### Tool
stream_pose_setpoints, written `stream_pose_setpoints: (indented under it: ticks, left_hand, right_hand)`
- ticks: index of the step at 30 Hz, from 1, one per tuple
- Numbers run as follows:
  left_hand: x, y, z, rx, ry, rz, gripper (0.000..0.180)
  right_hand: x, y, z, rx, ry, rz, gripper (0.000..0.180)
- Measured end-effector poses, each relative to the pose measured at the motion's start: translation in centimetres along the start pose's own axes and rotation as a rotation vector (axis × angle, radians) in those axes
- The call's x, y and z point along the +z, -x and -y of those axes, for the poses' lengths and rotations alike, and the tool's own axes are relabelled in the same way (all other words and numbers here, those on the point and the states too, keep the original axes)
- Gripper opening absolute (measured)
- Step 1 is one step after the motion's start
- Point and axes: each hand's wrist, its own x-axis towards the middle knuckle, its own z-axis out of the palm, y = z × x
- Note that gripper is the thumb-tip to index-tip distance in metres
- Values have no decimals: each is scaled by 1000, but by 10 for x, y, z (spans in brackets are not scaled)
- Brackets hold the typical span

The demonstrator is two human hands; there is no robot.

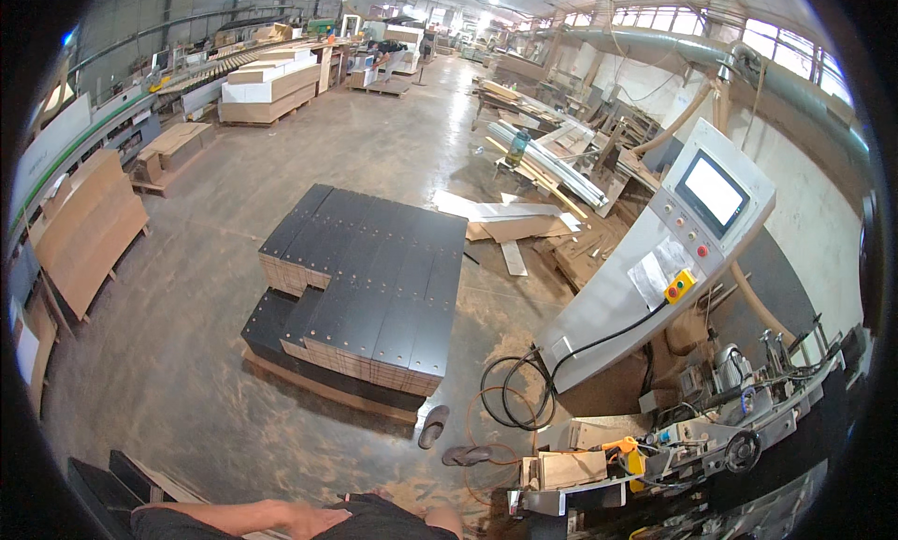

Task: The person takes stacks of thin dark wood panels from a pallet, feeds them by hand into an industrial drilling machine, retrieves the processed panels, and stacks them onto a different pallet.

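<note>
At the bottom edge, my left forearm lies across the view, and my left hand (320, 519) rests against dark shorts (388, 519). Its fingers are too cut off and small to tell whether they are closed. Beside it on the left stand dark board edges (126, 474). My right hand does not show; a patch of bare skin (444, 521) right of the shorts may be a knee. Ahead is a stepped stack of black panels (383, 278) with rows of small holes and raw brown edges, on a wooden base (327, 390).
Two dark sandals (433, 428) lie on the floor by the stack. At right stand a grey control console (608, 306) with a screen, coiled black cable (510, 390) and a machine with a handwheel (744, 451). Offcuts (510, 222) and a roller conveyor (234, 72) lie farther off.
</note>
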Motion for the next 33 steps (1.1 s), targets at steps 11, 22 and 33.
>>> stream_pose_setpoints:
  ticks: [11,22,33]
  left_hand:
    - [-21,-3,-79,443,120,-233,108]
    - [-33,-30,-69,469,182,-72,103]
    - [-34,-25,-64,374,168,-62,104]
  right_hand:
    - [-15,33,42,72,-73,-175,30]
    - [-9,26,40,290,-61,-244,30]
    - [-20,30,45,157,-36,-150,34]
